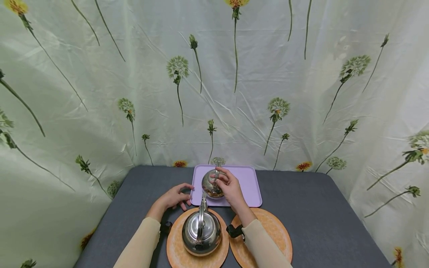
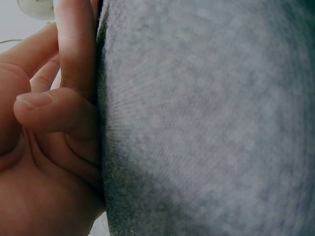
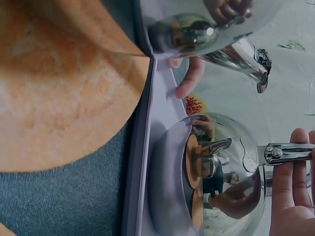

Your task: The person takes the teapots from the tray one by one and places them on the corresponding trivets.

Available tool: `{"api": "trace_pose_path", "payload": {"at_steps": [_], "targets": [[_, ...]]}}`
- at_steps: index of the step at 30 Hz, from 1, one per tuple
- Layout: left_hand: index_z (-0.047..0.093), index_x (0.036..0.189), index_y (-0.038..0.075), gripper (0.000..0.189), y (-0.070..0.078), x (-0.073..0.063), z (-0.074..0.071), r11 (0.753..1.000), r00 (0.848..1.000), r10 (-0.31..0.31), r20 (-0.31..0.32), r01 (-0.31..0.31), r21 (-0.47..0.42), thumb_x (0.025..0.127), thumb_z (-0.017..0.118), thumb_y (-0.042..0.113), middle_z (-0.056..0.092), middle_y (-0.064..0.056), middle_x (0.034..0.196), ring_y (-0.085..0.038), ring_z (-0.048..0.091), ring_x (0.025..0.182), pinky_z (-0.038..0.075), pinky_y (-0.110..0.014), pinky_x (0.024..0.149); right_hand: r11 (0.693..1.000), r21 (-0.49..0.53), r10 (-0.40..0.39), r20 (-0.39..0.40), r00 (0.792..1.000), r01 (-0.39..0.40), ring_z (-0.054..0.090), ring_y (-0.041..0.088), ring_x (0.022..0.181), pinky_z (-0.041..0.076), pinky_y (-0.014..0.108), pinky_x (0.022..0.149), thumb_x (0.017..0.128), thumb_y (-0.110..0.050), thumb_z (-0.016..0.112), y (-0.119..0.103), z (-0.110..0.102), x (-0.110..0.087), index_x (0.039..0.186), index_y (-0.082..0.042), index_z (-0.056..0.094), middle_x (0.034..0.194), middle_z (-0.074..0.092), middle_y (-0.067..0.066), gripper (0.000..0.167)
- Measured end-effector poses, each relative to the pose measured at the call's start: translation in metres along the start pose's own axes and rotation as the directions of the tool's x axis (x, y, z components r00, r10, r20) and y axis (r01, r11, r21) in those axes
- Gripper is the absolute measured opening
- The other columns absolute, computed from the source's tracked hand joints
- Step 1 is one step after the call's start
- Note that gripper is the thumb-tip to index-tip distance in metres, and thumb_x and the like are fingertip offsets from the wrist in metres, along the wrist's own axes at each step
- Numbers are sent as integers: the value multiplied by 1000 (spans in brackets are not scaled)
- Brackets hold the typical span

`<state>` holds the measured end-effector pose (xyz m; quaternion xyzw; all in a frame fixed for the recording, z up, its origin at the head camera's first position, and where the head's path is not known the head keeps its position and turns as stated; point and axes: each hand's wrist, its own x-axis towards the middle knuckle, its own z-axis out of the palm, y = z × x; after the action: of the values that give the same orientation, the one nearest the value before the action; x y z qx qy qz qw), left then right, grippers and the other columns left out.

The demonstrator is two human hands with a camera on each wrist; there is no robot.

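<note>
A shiny steel kettle [image 1: 210, 189] stands on a lilac tray [image 1: 239, 182], towards its left side. My right hand [image 1: 229, 189] grips this kettle's upright handle [image 3: 283, 153], with the fingers hooked round it in the right wrist view. At the tray's left rim, my left hand [image 1: 177, 196] has loosely bent fingers that reach the edge; whether they press on it I cannot tell. The left wrist view shows the left thumb [image 2: 54, 113] and palm beside grey cloth. Nearer to me, a second steel kettle [image 1: 202, 234] sits with its spout towards the tray.
Under the nearer kettle lies a round orange mat [image 1: 174, 242]. Another orange mat [image 1: 278, 238] lies to its right, partly beneath my right forearm. The table has a dark grey cloth [image 1: 311, 212]. A flowered curtain [image 1: 214, 104] hangs behind the table's far edge.
</note>
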<state>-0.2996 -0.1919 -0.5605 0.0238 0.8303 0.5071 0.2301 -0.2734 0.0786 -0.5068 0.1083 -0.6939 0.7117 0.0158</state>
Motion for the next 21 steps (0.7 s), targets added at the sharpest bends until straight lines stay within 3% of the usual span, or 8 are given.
{"api": "trace_pose_path", "payload": {"at_steps": [5,13,21], "targets": [[60,143,23,41,0,0,0,1000,1000,1,-3,-1,-2,103,67,19,79,-1,85,-13,71,59,34,-25,47,1000,-5,1,-13,1000,-1,79,25,103,57,21,91,103,6,60,0,-1,0,149,-10,59,125,76,20,49],[59,144,22,41,0,0,0,1000,1000,13,2,-13,-6,104,66,19,78,0,84,-12,71,59,35,-25,47,1000,-12,-20,-27,999,19,77,14,96,54,21,90,101,6,62,1,-3,3,148,-7,60,120,77,22,49],[59,144,23,40,0,-2,0,1000,1000,10,-3,-10,5,104,66,20,78,-1,85,-13,71,59,35,-25,48,1000,-9,-18,-19,1000,18,78,15,96,55,20,89,102,5,62,-2,-4,1,149,-6,59,123,77,22,48]]}}
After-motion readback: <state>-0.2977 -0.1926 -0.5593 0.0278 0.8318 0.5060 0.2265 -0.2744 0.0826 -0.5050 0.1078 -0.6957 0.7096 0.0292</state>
